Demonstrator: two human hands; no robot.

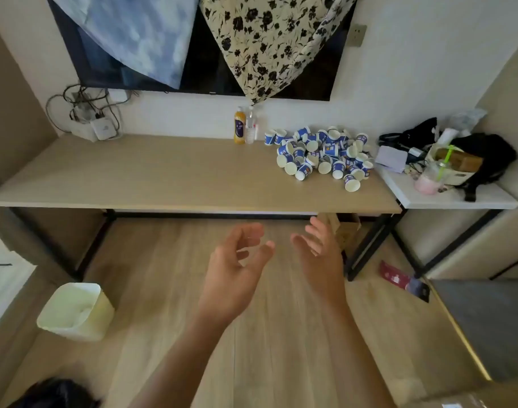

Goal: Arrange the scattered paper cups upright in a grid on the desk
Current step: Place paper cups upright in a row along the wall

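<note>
I am holding my left hand (237,269) and right hand (322,254) open and empty before the desk (163,172); paper cups (322,154) are lying heaped at its right end.

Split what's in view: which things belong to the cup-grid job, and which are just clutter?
Job:
- paper cups, heaped at the right end of the desk
- left hand and right hand, both empty

Clutter:
- orange bottle
- clear bottle
- pink drink
- black bag
- white bin
- router
</note>
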